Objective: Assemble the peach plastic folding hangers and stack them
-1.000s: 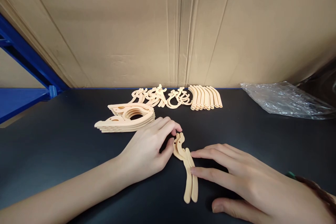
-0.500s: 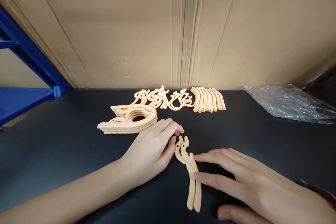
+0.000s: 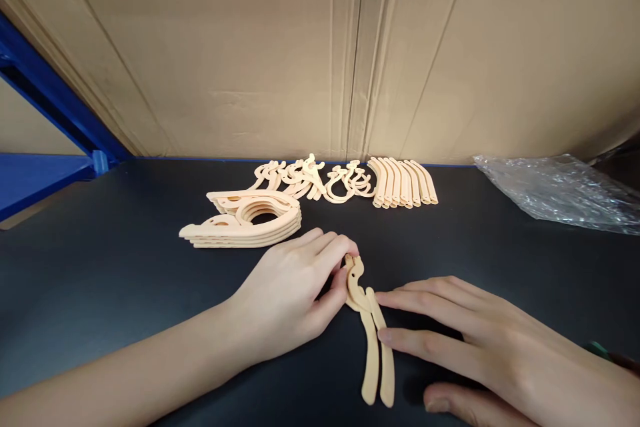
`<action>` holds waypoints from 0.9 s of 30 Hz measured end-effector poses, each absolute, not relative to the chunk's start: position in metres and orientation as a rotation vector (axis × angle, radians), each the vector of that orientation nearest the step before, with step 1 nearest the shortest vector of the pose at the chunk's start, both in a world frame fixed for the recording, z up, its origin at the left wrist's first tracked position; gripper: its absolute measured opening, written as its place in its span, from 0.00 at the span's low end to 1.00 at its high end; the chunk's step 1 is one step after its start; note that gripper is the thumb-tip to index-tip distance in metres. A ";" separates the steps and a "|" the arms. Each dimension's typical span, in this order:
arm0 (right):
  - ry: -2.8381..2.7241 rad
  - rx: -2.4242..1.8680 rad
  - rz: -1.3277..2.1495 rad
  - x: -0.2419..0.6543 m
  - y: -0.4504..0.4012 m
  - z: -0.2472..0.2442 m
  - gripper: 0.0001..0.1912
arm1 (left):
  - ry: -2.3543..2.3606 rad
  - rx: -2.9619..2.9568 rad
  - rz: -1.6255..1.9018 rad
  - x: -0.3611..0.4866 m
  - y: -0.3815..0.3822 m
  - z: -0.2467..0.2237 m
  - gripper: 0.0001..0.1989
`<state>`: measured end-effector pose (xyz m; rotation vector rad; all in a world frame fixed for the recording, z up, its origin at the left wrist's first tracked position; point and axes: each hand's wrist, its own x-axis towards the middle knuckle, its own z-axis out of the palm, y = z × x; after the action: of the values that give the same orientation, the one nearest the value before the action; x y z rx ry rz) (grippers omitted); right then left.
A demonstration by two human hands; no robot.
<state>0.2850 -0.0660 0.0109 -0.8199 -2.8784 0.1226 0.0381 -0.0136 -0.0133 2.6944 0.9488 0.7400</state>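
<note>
A beige folding clothes hanger [image 3: 371,353] lies on the black tabletop in front of me, its two arms side by side and pointing toward me. At its far end, two curved hook pieces overlap. My left hand [image 3: 305,287] has its thumb and bent fingers closed at the hook end, which hides part of the left hook piece. On the other side, my right hand [image 3: 480,340] is spread low over the table. Its index and middle fingertips rest against the outer edge of the right arm, and the thumb is apart from the hanger.
Left of centre sits a stack of folded beige hangers [image 3: 270,227]. Behind it, along the back edge, lie several loose hook pieces [image 3: 305,177] and a row of hanger arms [image 3: 403,183]. Clear plastic wrap [image 3: 555,190] is at the back right. Cardboard [image 3: 250,47] forms the back wall.
My left fingers have moved right and closed at the hook end. The hook pieces sit closer together, and the two arms have spread slightly at their near ends. My right fingertips stay against the arm.
</note>
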 end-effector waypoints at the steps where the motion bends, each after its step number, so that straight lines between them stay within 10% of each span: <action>1: -2.877 -0.815 0.117 0.285 -0.066 0.010 0.21 | 0.936 2.701 0.730 0.038 -0.014 -0.013 0.08; 27: -2.760 -0.873 0.267 0.290 -0.071 0.002 0.23 | 0.986 2.707 0.777 0.035 -0.011 -0.014 0.11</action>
<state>0.2897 -0.0712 0.0023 -0.8726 -2.7600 0.2674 0.0347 -0.0112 -0.0139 2.7068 0.9859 0.7767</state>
